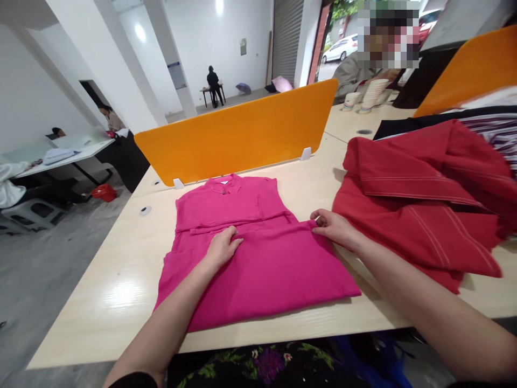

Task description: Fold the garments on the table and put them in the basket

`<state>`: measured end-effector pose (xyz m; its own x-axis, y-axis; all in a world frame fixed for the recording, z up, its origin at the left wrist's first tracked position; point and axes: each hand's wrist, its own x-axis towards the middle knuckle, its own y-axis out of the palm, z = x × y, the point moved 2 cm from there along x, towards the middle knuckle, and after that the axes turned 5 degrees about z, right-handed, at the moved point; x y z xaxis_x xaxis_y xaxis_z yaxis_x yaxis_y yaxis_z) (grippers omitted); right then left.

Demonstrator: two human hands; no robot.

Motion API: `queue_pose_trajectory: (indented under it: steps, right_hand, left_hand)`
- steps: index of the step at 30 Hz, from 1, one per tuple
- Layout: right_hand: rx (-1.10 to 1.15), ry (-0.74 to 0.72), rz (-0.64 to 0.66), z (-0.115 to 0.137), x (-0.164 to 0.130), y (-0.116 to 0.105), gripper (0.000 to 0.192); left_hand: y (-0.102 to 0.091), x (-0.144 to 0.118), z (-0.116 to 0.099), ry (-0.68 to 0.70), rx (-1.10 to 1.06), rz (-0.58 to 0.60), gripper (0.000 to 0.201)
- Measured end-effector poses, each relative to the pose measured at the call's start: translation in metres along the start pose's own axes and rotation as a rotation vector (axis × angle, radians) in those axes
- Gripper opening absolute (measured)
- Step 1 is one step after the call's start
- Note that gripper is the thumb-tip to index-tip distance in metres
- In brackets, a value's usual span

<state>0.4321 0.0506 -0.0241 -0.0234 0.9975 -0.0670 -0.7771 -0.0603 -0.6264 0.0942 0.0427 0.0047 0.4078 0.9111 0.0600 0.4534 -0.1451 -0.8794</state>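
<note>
Arms reaching forward, my left hand [223, 248] and right hand [335, 229] are half-curled at the fold of one magenta-pink collared cloth garment [266, 275], grip unclear. It's near the tabletop's [89, 318] front edge; one crumpled red white-stitched cloth garment [404, 178] lies right.

Magenta shirt [262, 275], red white-stitched garment [420, 199], orange divider [238, 140], pale wood-grain table [107, 258]

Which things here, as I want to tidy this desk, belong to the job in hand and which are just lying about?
In the job:
pink garment, partly folded
left hand, resting on it
right hand, at its folded edge

Apparently just lying about:
red garment, rumpled
striped cloth, beyond it
stacked cups, farther back
</note>
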Motion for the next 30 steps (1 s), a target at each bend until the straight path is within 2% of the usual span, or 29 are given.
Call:
queue_pose_trajectory:
  steps: [4, 8, 12, 15, 17, 19, 21, 23, 25, 27, 30]
  right_hand:
    - [0.035, -0.022, -0.033, -0.002, 0.001, 0.009, 0.038]
    - [0.039, -0.124, -0.181, -0.004, 0.003, 0.016, 0.028]
    - [-0.251, -0.123, -0.336, -0.001, 0.001, 0.019, 0.028]
    - [-0.479, -0.248, -0.392, 0.015, -0.012, 0.024, 0.035]
    - [-0.595, -0.38, -0.328, 0.026, -0.025, 0.034, 0.042]
    - [-0.676, -0.465, -0.184, 0.031, -0.036, 0.049, 0.05]
    - [-0.724, -0.466, -0.044, 0.029, -0.045, 0.064, 0.055]
    - [-0.742, -0.431, 0.037, 0.025, -0.049, 0.073, 0.058]
    - [-0.748, -0.413, 0.046, 0.022, -0.051, 0.075, 0.06]
    - [-0.753, -0.419, 0.009, 0.02, -0.052, 0.073, 0.062]
    - [-0.741, -0.41, 0.006, 0.015, -0.052, 0.068, 0.062]
  left_hand:
    - [0.013, -0.001, 0.002, -0.036, 0.213, -0.071, 0.011]
    - [0.018, -0.005, 0.001, 0.021, 0.329, -0.14, 0.012]
    - [0.014, -0.009, -0.004, 0.037, 0.461, -0.176, 0.013]
    - [0.009, -0.02, -0.007, 0.096, 0.446, -0.181, 0.021]
    - [0.008, -0.033, -0.006, 0.15, 0.439, -0.164, 0.033]
    - [0.009, -0.049, -0.001, 0.152, 0.448, -0.098, 0.048]
    - [0.013, -0.066, 0.004, 0.114, 0.449, 0.008, 0.057]
    - [0.017, -0.081, 0.007, 0.087, 0.447, 0.097, 0.06]
    - [0.017, -0.094, 0.008, 0.085, 0.448, 0.126, 0.063]
    - [0.011, -0.103, 0.012, 0.066, 0.461, 0.107, 0.067]
    - [-0.005, -0.111, 0.035, -0.043, 0.486, 0.08, 0.066]
